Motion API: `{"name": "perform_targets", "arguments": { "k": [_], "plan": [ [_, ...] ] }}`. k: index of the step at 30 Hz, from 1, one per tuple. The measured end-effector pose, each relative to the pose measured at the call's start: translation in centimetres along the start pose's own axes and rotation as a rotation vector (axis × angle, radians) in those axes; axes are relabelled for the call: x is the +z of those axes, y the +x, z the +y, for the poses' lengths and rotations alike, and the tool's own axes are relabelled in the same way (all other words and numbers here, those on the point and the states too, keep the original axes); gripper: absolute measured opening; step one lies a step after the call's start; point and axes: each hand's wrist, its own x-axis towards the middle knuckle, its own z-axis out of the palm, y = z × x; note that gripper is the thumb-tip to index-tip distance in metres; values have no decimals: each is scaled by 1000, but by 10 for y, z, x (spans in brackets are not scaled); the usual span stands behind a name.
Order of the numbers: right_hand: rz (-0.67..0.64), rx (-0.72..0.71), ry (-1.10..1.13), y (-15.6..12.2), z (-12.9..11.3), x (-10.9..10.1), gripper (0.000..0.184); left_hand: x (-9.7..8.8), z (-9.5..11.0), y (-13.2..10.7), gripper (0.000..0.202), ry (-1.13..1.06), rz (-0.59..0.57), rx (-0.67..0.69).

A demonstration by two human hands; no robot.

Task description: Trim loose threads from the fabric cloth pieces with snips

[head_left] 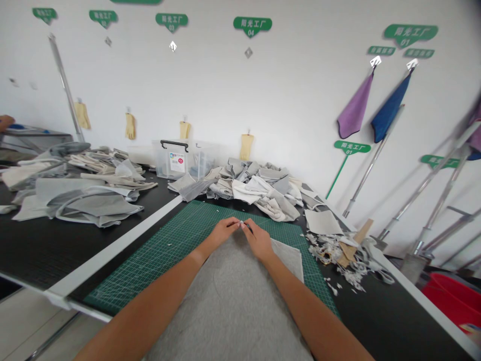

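Observation:
A large piece of grey fabric (240, 301) stretches from the bottom of the view over a green cutting mat (176, 235). At its far edge my left hand (224, 229) and my right hand (259, 238) meet, fingertips almost touching. Each one pinches the fabric between thumb and fingers. A tiny pale bit shows between the fingertips, too small to name. The fabric's right corner lies flat on the mat, beyond my right wrist. My forearms hide parts of its sides.
Behind the mat lies a heap of grey and white cloth pieces (259, 188), beside a clear plastic box (175, 159). More cloth piles (93, 203) cover the left table. Scraps (349, 260) lie at right, with gold-handled scissors (325, 257) partly buried. A red bucket (454, 298) stands beyond the table edge.

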Motion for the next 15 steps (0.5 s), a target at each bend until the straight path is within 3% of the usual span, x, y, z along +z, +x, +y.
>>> {"name": "perform_targets", "arguments": {
  "k": [15],
  "plan": [
    [-33, -2, -20, 0, 0, 0, 38, 0, 3, -1, 33, -34, 0, -30]
  ]
}}
